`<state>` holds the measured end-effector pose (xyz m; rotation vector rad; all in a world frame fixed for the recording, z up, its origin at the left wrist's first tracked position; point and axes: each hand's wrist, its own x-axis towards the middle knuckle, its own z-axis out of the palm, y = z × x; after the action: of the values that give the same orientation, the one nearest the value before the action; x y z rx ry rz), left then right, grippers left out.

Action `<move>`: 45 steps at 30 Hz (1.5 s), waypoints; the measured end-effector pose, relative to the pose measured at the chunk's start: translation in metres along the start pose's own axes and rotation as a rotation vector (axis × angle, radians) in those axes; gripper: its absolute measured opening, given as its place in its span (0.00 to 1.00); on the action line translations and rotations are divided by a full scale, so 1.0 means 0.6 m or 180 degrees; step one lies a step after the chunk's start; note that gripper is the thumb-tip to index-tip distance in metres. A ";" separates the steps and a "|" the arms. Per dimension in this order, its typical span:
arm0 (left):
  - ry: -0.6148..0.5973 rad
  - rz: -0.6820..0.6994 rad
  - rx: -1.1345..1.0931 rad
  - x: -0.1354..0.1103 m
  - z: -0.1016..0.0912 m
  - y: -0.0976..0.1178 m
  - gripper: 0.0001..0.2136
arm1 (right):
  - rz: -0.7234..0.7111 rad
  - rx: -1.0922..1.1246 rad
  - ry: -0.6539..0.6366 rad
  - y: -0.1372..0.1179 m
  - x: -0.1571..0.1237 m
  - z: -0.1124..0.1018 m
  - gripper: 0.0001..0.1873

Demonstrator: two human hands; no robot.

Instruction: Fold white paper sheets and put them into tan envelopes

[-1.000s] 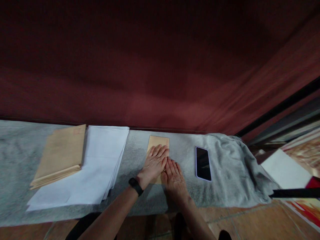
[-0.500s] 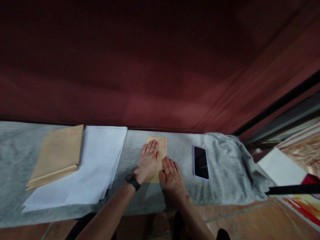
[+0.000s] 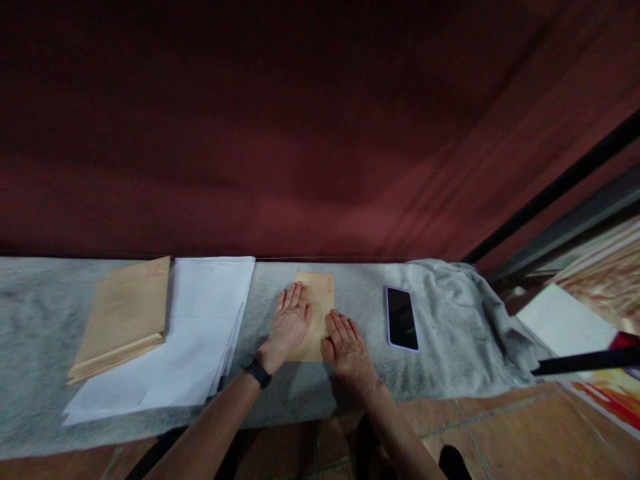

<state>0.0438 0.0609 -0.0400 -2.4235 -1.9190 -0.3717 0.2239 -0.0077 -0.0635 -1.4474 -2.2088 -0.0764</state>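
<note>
Lying lengthwise from near to far on the grey cloth, the envelope sat between and partly beneath the two hands. The left hand was spread flat over its left edge, palm down, fingers straight, lightly parted and pointing to the far side. Its forefinger and thumb rested on the brown paper, while the outermost finger reached past the left edge, over the cloth. The far end of the envelope showed beyond these fingertips, with small red print near its far right corner.

The right hand lay palm down along the right edge, a little nearer than the left. Its fingers were extended side by side and closed on nothing; the thumb and first fingertip met the envelope's edge, and the other fingers lay to the right of it, over the cloth. A strip of envelope was bare between the hands, down to its near end.

A black band circled the left wrist. Well to the right of the right hand lay a phone, screen up. On the left, a brown stack of envelopes overlapped white sheets.
</note>
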 end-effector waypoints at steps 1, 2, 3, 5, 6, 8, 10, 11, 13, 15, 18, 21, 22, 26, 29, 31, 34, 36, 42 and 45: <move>0.0024 0.0150 -0.0047 -0.006 -0.004 0.004 0.26 | 0.0000 0.0046 -0.0060 0.001 0.002 -0.003 0.26; 0.0031 0.0322 -0.0101 -0.013 -0.007 0.010 0.26 | 0.0014 0.0094 -0.0122 0.002 0.004 -0.006 0.25; 0.0009 0.0496 -0.0154 -0.019 -0.009 0.016 0.25 | 0.0042 0.0136 -0.0177 0.002 0.006 -0.008 0.25; -0.0083 0.0766 -0.0234 -0.031 -0.009 0.027 0.25 | 0.0127 0.0194 -0.0241 0.000 0.010 -0.010 0.25; -0.0128 0.0854 -0.0259 -0.035 -0.008 0.030 0.24 | 0.0166 0.0210 -0.0248 -0.002 0.011 -0.010 0.25; -0.0179 0.0949 -0.0282 -0.038 -0.005 0.033 0.24 | 0.0213 0.0231 -0.0236 -0.005 0.015 -0.009 0.25; -0.0183 0.0947 -0.0277 -0.037 -0.002 0.031 0.24 | 0.0214 0.0251 -0.0229 -0.006 0.019 -0.007 0.26; -0.0179 0.0924 -0.0266 -0.036 -0.001 0.028 0.24 | 0.0211 0.0260 -0.0230 -0.005 0.022 -0.007 0.26; -0.0160 0.0870 -0.0233 -0.032 0.002 0.022 0.24 | 0.0222 0.0265 -0.0212 -0.002 0.032 -0.006 0.25; -0.0118 0.0848 -0.0198 -0.028 0.006 0.017 0.24 | 0.0244 0.0244 -0.0177 0.001 0.044 -0.004 0.24; -0.0021 0.0810 -0.0155 -0.024 0.013 0.013 0.25 | 0.0289 0.0191 -0.0187 0.002 0.063 0.000 0.24; 0.0047 0.0752 -0.0107 -0.019 0.018 0.012 0.26 | 0.0330 0.0153 -0.0290 -0.001 0.078 0.006 0.24; 0.0063 0.0723 -0.0089 -0.018 0.018 0.012 0.26 | 0.0345 0.0131 -0.0313 -0.002 0.081 0.009 0.25; 0.0067 0.0553 -0.0028 -0.014 0.015 0.010 0.26 | 0.0428 -0.0010 -0.0280 -0.008 0.086 0.018 0.25; 0.0083 0.0404 0.0019 -0.016 0.011 0.005 0.27 | 0.0547 -0.0145 -0.0199 -0.011 0.083 0.022 0.26; 0.0092 0.0331 0.0047 -0.019 0.009 0.002 0.27 | 0.0658 -0.0218 -0.0159 -0.011 0.079 0.023 0.26; 0.0079 0.0290 0.0030 -0.021 0.010 -0.004 0.27 | 0.0806 -0.0259 -0.0112 -0.007 0.070 0.020 0.26; 0.0072 0.0276 -0.0017 -0.021 0.013 -0.008 0.28 | 0.0862 -0.0265 -0.0077 -0.001 0.056 0.014 0.25; 0.0064 0.0367 -0.0164 -0.022 0.016 -0.016 0.29 | 0.0793 -0.0535 0.0318 0.051 -0.075 -0.106 0.29; 0.0053 0.0348 -0.0229 -0.022 0.014 -0.017 0.28 | 0.1105 -0.1082 0.0913 0.060 -0.182 -0.237 0.24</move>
<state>0.0328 0.0519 -0.0519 -2.5476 -1.7873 -0.4626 0.3423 -0.1285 0.0062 -1.8509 -1.7467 -0.5277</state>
